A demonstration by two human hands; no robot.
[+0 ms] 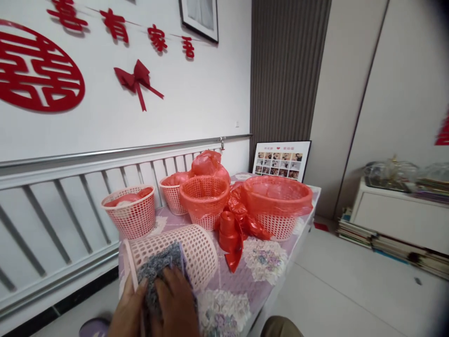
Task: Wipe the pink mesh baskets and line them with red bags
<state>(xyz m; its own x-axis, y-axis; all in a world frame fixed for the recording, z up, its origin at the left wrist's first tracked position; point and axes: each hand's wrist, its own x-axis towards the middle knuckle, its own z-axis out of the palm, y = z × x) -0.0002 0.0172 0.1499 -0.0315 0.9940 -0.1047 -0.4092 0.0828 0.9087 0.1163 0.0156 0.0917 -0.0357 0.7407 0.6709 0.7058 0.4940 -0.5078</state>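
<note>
A pale pink plastic mesh basket (201, 255) lies on its side at the front of the table. My left hand (128, 306) is closed around its rim at the lower left, with some fingers hidden behind it. With my right hand (177, 304) I hold a grey fluffy cloth (164, 260) with a purple edge, pressed against the basket's outer side. Just right of this basket stands a roll of red plastic bags (228, 231), its loose end trailing over the tablecloth.
Behind stand a basket lined with a red bag (205, 199), a larger lined one (278, 201) and a pink basket (129, 215) with red plastic inside. The lilac tablecloth (224, 281) has lace flowers. A white radiator (70, 206) runs along the left.
</note>
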